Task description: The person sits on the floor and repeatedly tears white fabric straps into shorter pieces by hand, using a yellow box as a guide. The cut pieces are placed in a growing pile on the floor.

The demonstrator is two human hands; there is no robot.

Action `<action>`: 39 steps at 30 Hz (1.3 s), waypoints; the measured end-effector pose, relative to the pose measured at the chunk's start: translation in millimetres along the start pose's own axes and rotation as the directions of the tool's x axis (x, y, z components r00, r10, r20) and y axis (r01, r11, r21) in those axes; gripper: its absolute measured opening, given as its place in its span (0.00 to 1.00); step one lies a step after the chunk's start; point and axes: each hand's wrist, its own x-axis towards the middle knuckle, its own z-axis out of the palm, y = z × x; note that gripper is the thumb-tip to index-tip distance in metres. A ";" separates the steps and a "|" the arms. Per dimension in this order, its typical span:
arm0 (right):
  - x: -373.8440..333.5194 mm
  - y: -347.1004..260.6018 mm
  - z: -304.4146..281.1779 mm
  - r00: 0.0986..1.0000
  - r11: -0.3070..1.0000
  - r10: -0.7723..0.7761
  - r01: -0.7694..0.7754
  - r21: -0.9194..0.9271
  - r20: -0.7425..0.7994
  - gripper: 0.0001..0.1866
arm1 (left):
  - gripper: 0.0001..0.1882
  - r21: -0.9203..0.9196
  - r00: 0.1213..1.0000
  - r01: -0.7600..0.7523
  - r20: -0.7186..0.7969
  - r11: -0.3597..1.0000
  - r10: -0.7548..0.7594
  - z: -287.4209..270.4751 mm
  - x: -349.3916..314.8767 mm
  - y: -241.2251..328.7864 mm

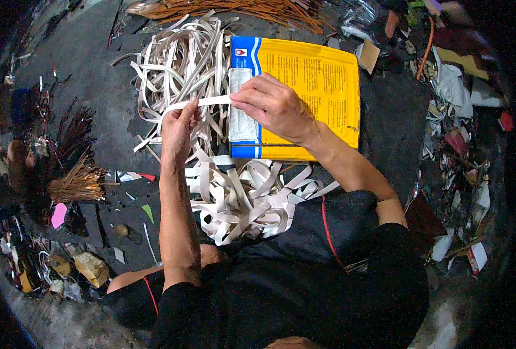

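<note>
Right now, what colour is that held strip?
The strip is whitish, best seen in the head view.

From the panel (pixel 325 70), a strip heap (pixel 179 70) lies at nine o'clock, a second heap (pixel 249 212) at seven, scraps (pixel 451 87) at three.

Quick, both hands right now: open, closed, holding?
Left hand: closed, pinching a white strip.
Right hand: closed, pinching the same strip.
</note>
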 end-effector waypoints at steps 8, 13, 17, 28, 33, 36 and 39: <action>-2.7 0.1 -2.6 0.999 0.999 0.034 -0.034 -0.021 -0.014 0.08 | 0.14 0.030 1.000 0.020 -0.003 0.999 -0.020 -4.1 0.1 2.9; -3.1 0.8 -2.9 1.000 0.998 0.025 -0.025 -0.053 -0.013 0.07 | 0.14 -0.002 1.000 -0.018 -0.005 1.000 0.018 -10.1 5.7 -3.0; -12.5 -5.4 -1.8 1.000 0.983 0.024 -0.027 -0.180 -0.018 0.06 | 0.13 -0.001 1.000 0.003 -0.010 1.000 -0.003 -11.4 3.0 -2.0; -23.6 -25.5 -28.4 0.979 0.985 0.171 -0.166 -0.050 0.111 0.15 | 0.13 -0.091 0.905 -0.424 -0.092 0.901 0.416 -20.4 -12.3 80.7; -40.1 -61.1 -71.5 0.862 0.833 0.122 -0.358 0.421 0.492 0.13 | 0.21 0.110 0.865 -0.497 0.139 0.861 0.481 0.3 -35.2 137.8; -68.4 -64.4 -61.0 0.608 0.765 0.046 -0.532 0.363 0.792 0.15 | 0.25 0.319 0.826 -0.544 0.039 0.776 0.562 -9.6 -15.1 107.7; -124.3 -52.0 -19.0 0.465 0.807 0.181 -0.573 0.139 0.867 0.17 | 0.21 0.201 0.877 -0.472 0.007 0.858 0.480 4.5 -27.4 86.5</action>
